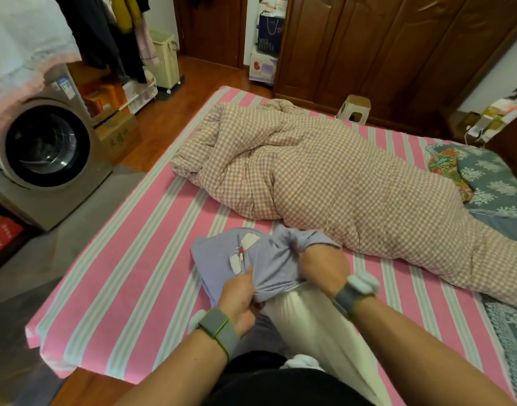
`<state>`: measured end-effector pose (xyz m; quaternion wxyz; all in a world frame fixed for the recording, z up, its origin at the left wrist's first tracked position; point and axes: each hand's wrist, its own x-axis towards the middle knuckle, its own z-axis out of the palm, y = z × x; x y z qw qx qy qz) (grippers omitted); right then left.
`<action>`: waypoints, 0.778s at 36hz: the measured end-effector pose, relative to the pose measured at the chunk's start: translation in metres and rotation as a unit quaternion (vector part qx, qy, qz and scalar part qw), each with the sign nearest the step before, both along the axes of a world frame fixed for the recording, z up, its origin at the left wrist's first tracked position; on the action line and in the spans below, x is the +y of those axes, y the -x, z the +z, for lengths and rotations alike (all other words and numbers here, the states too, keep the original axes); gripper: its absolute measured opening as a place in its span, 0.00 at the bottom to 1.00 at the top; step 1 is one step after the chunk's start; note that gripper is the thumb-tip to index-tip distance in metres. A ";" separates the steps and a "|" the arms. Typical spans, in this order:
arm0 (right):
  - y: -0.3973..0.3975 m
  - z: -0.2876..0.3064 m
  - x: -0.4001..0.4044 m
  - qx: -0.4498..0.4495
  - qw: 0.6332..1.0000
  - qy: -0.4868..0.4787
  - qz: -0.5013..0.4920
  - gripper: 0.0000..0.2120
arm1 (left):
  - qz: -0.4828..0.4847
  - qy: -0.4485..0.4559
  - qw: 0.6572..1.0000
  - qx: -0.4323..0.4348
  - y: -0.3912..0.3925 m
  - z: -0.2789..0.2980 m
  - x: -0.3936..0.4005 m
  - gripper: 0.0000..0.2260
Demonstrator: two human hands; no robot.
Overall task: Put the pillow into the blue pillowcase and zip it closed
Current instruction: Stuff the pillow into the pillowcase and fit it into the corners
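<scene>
The blue pillowcase (222, 259), with a white and red print, lies bunched on the pink striped bed (140, 259) in front of me. The white pillow (313, 323) sticks out of its open end toward my body; its far end is hidden inside the fabric. My left hand (239, 297) pinches the pillowcase's edge on the left of the opening. My right hand (321, 265) grips a gathered fold of the pillowcase on the right of the opening, over the pillow.
A pink checked duvet (324, 183) lies crumpled across the bed behind the pillowcase. A floral pillow (486, 177) sits at the far right. A washing machine (43, 159) stands left of the bed, a plastic stool (354, 108) and wooden wardrobes (383, 45) beyond it.
</scene>
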<state>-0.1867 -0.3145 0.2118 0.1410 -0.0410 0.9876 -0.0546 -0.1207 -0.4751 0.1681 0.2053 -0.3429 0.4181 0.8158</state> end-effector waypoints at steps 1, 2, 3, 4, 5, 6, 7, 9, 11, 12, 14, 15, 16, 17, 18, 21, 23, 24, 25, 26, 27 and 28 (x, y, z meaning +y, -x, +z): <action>0.015 0.008 0.004 -0.030 0.997 0.039 -0.055 0.21 | 0.001 0.009 1.000 -0.007 0.000 0.003 0.003 0.07; 0.032 0.016 0.005 -0.075 0.984 0.088 -0.133 0.22 | 0.002 0.016 1.000 -0.011 0.004 0.004 0.004 0.08; 0.048 0.032 0.008 -0.104 0.970 0.100 -0.195 0.21 | 0.001 0.020 1.000 -0.015 0.008 0.008 0.005 0.08; 0.058 0.039 0.012 -0.107 0.961 0.110 -0.230 0.19 | 0.001 0.023 1.000 -0.021 0.010 0.008 0.003 0.08; 0.063 0.055 0.015 -0.109 0.964 0.090 -0.227 0.17 | -0.001 0.026 0.999 -0.020 0.016 0.011 0.002 0.08; 0.068 0.063 0.016 -0.111 0.968 0.063 -0.215 0.12 | -0.003 0.022 1.000 -0.016 0.022 0.014 0.002 0.08; 0.065 0.070 0.014 -0.082 0.980 0.033 -0.180 0.09 | 0.008 0.022 1.000 -0.016 0.028 0.017 0.000 0.07; 0.069 0.069 0.019 -0.010 0.991 0.009 -0.133 0.16 | 0.040 0.013 0.999 -0.021 0.037 0.021 -0.003 0.05; 0.070 0.070 0.009 -0.044 0.992 0.042 -0.106 0.22 | 0.113 -0.013 0.993 -0.042 0.042 0.020 -0.013 0.04; 0.072 0.064 0.006 -0.080 0.988 0.077 -0.106 0.27 | 0.147 -0.043 0.987 -0.045 0.039 0.019 -0.017 0.05; 0.069 0.057 -0.009 -0.108 0.976 0.155 -0.104 0.21 | 0.145 -0.090 0.985 -0.024 0.031 0.024 -0.019 0.06; 0.068 0.056 -0.015 -0.098 0.976 0.172 -0.090 0.20 | 0.104 -0.105 0.989 -0.007 0.024 0.032 -0.013 0.06; 0.067 0.052 -0.021 -0.082 0.977 0.185 -0.072 0.20 | 0.059 -0.116 0.991 0.011 0.017 0.039 -0.005 0.05; 0.065 0.052 -0.028 -0.078 0.979 0.181 -0.058 0.21 | 0.016 -0.125 0.992 0.022 0.009 0.047 0.003 0.06; 0.062 0.058 -0.032 -0.080 0.977 0.189 -0.058 0.21 | -0.028 -0.130 0.991 0.025 0.003 0.058 0.011 0.06; 0.056 0.061 -0.045 -0.112 0.964 0.230 -0.073 0.17 | -0.111 -0.075 0.990 0.032 -0.009 0.079 0.022 0.07; 0.048 0.063 -0.053 -0.128 0.966 0.218 -0.061 0.13 | -0.104 -0.018 0.994 0.038 -0.012 0.085 0.025 0.07; 0.043 0.064 -0.054 -0.127 0.968 0.208 -0.061 0.13 | -0.092 0.031 0.994 0.055 -0.013 0.084 0.026 0.07; 0.044 0.065 -0.055 -0.140 0.965 0.207 -0.076 0.12 | -0.078 0.126 0.984 0.103 -0.014 0.077 0.025 0.07; 0.048 0.064 -0.055 -0.156 0.961 0.217 -0.078 0.14 | -0.078 0.278 0.940 0.182 -0.015 0.068 0.021 0.04; 0.053 0.060 -0.053 -0.169 0.954 0.232 -0.082 0.20 | -0.088 0.438 0.853 0.270 -0.016 0.059 0.017 0.01; 0.055 0.058 -0.053 -0.172 0.951 0.244 -0.079 0.23 | -0.109 0.566 0.742 0.344 -0.018 0.048 0.010 0.05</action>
